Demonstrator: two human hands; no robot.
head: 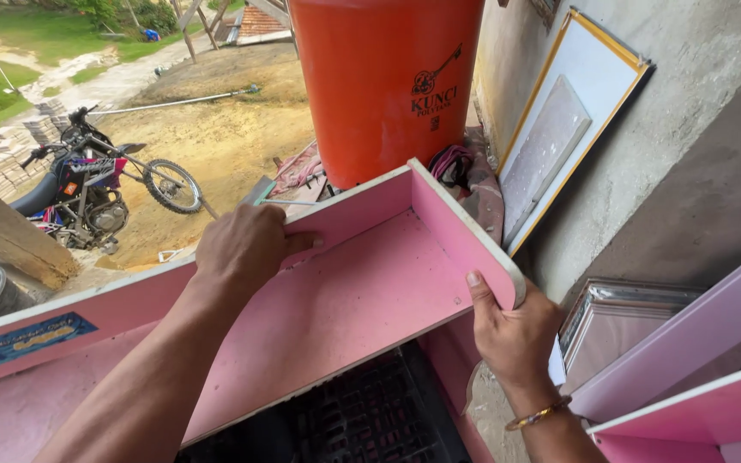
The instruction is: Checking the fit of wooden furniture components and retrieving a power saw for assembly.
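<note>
Head view shows both hands on a pink shelf unit (336,291) that lies across the near middle of the scene, its long back wall running left and its short end panel (465,231) on the right. The left hand (246,244) is draped over the top edge of the back wall, fingers curled down the inner face and gripping it. The right hand (512,330) holds the rounded near corner of the end panel, thumb pressed flat against its inner side, fingers hidden behind. To do this well, I judge the two boards should be kept square at the far corner, with the right hand pushing the end panel tight against the base while the left steadies the wall. An orange barrel (383,86) stands just beyond the unit, so tipping the unit far would knock it. More pink boards (688,386) lean at the near right.
</note>
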